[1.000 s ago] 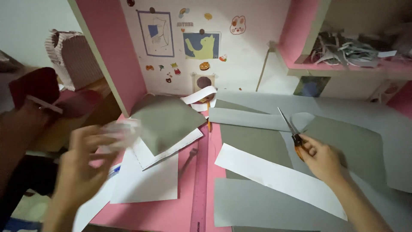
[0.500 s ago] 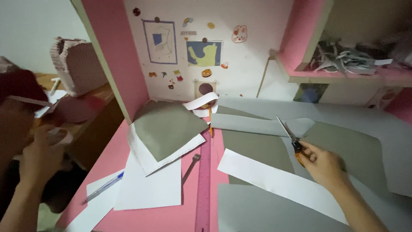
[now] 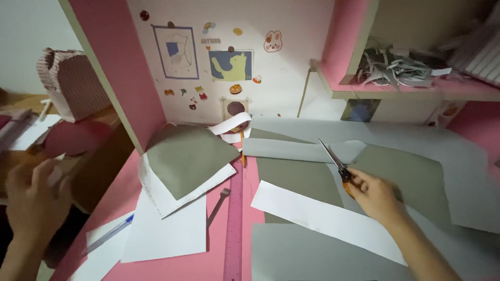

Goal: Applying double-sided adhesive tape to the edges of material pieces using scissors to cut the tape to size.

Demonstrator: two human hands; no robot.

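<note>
Right hand (image 3: pixel 376 195) grips orange-handled scissors (image 3: pixel 336 165) over grey paper (image 3: pixel 416 177) on a pink desk (image 3: pixel 179 268), while left hand (image 3: pixel 36 200) is curled off to the side, its grasp unclear

Matt grey paper sheets (image 3: pixel 416 171), shiny metal scissors (image 3: pixel 333 161) (orange plastic handles), glossy pink desk (image 3: pixel 208 265).
</note>
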